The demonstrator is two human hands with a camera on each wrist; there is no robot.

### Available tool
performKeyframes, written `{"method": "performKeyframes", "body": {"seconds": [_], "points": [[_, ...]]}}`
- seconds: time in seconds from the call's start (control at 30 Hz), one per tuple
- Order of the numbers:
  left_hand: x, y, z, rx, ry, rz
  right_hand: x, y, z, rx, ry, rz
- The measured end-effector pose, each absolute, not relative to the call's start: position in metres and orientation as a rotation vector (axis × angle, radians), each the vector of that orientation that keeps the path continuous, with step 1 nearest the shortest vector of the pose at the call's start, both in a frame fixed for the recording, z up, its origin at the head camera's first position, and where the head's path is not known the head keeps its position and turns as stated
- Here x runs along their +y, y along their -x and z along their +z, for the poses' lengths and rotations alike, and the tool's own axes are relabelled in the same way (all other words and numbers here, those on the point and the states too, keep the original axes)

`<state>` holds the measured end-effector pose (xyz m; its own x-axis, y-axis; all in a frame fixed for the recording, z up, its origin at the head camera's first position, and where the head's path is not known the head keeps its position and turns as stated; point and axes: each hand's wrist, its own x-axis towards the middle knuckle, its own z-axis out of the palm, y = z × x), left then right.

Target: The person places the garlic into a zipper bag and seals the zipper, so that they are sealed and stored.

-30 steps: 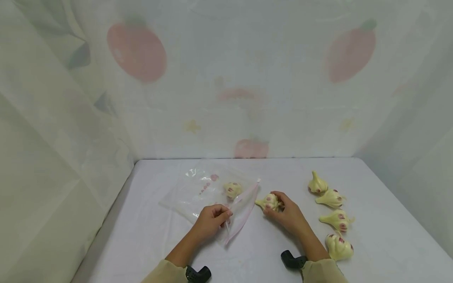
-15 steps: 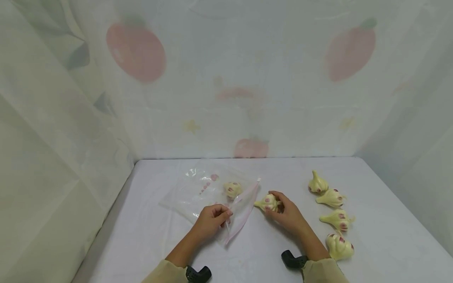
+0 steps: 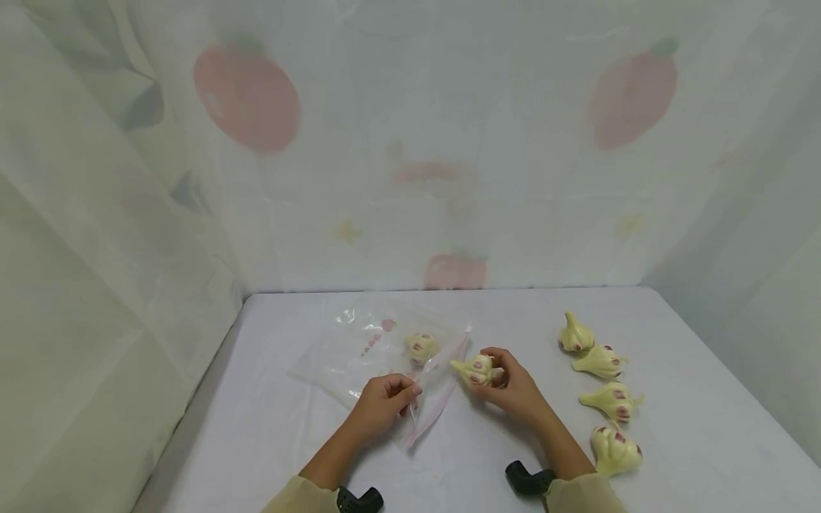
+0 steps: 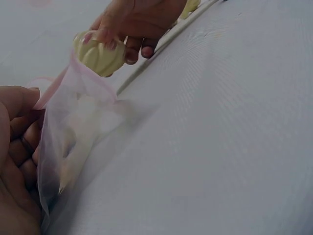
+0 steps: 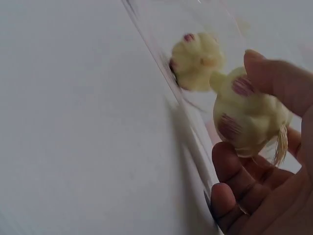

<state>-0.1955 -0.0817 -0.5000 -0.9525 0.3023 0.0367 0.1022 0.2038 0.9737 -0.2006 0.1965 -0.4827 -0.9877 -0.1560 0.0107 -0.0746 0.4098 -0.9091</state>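
Note:
A clear zip bag [image 3: 346, 349] with a pink-edged mouth lies on the table, holding one garlic bulb [image 3: 422, 347]. My left hand [image 3: 383, 402] pinches the near part of the bag's mouth between thumb and fingers, lifting that edge in the left wrist view. In my right hand [image 3: 516, 388] is another garlic bulb [image 3: 477, 370], gripped between thumb and fingers, its stem pointing left at the bag's mouth. The right wrist view shows this held bulb [image 5: 249, 112] with its roots toward the palm, close to the bulb in the bag [image 5: 198, 61].
Several more garlic bulbs [image 3: 599, 360] stand in a rough column on the right side of the white table [image 3: 500, 463]. A fabric curtain with fruit prints [image 3: 385, 142] rises behind the table and at both sides. Black wrist devices [image 3: 529, 478] sit at both cuffs.
My right hand has moved slightly left with the garlic bulb, bringing its stem to the bag's pink edge. My left hand keeps its pinch on the bag almost unmoved.

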Motion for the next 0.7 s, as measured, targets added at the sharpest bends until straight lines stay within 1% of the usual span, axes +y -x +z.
{"method": "performKeyframes", "body": {"seconds": [0.23,0.43,0.57,0.7], "points": [[-0.081,0.195,-0.501,2.273,-0.370,1.876,0.174,0.196,-0.481,2.611,0.204,-1.573],[-0.081,0.194,-0.497,2.273,-0.369,1.878,0.163,0.195,-0.481,2.727,0.160,-1.533],[-0.081,0.193,-0.495,2.274,-0.397,1.881,0.159,0.196,-0.482,2.786,0.108,-1.525],[-0.081,0.193,-0.499,2.258,-0.432,1.905,0.153,0.198,-0.483,2.874,0.132,-1.477]]}}
